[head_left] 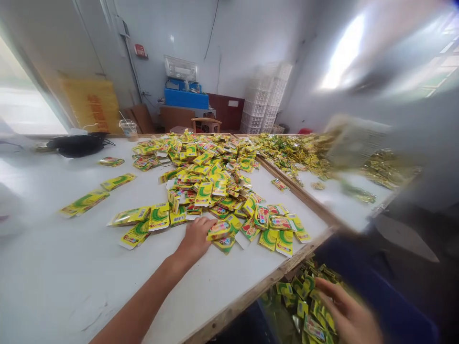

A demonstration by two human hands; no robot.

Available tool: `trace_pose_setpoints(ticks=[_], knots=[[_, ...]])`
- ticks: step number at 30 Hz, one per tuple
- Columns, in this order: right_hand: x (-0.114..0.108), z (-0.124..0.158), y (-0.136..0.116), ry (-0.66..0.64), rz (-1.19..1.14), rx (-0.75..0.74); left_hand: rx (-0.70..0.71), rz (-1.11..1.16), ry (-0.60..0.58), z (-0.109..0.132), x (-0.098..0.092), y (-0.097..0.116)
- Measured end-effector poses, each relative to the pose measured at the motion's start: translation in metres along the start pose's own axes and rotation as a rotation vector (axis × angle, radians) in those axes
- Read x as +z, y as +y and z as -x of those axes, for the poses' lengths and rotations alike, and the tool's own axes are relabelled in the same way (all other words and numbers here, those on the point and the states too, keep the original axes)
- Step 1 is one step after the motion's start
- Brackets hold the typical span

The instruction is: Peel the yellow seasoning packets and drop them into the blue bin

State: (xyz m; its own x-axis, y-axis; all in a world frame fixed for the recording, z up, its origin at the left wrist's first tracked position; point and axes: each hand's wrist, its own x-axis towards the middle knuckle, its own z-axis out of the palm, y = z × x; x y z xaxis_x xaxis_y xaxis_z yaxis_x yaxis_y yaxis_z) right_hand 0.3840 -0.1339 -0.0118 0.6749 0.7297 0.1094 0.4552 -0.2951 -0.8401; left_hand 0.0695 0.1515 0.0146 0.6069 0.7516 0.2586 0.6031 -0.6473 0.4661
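Small yellow-and-green printed cartons [204, 193] lie in a big loose heap on the white table [64, 267]. At the heap's near edge, my left hand [197, 237] is closed around one small carton [219, 231] with a red and green front. My right hand [344, 308], blurred by motion, hangs past the table's edge over a dark blue bin [390, 306]. Its fingers look stretched out and apart, close to the cartons [303, 306] lying in the bin. Whether a fingertip touches one of them I cannot tell.
A wooden edge strip [265, 282] borders the table. Beyond a divider, a second table holds more yellow packs [294, 148] and a blurred white crate [355, 141]. A black bag [81, 144] and a plastic cup [129, 129] stand far left. White crates [263, 100] are stacked behind.
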Motion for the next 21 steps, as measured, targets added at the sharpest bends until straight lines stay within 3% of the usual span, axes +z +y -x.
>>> trace_pose_setpoints(ticks=[4, 6, 8, 10, 11, 13, 16, 21], knots=[[0.117, 0.008, -0.101, -0.384, -0.248, -0.233, 0.282, -0.04, -0.107, 0.078, -0.041, 0.011], [0.167, 0.018, -0.136, -0.665, -0.396, -0.279, 0.318, -0.007, -0.073, 0.111, -0.052, 0.012], [0.206, 0.035, -0.155, -0.89, -0.585, -0.205, 0.078, 0.089, 0.146, 0.134, -0.053, 0.007], [0.233, 0.053, -0.161, -0.92, -0.728, -0.107, -0.372, 0.337, 0.449, 0.15, -0.046, 0.003], [0.241, 0.061, -0.162, -0.872, -0.762, -0.083, -0.585, 0.537, 0.534, 0.156, -0.042, 0.002], [0.247, 0.073, -0.16, -0.784, -0.758, -0.085, -0.839, 0.974, 0.507, 0.164, -0.032, 0.006], [0.239, 0.077, -0.155, -0.771, -0.709, -0.098, -0.865, 1.351, 0.331, 0.171, -0.023, 0.02], [0.219, 0.068, -0.148, -0.852, -0.741, 0.107, -0.879, 1.534, 0.178, 0.173, -0.035, 0.038]])
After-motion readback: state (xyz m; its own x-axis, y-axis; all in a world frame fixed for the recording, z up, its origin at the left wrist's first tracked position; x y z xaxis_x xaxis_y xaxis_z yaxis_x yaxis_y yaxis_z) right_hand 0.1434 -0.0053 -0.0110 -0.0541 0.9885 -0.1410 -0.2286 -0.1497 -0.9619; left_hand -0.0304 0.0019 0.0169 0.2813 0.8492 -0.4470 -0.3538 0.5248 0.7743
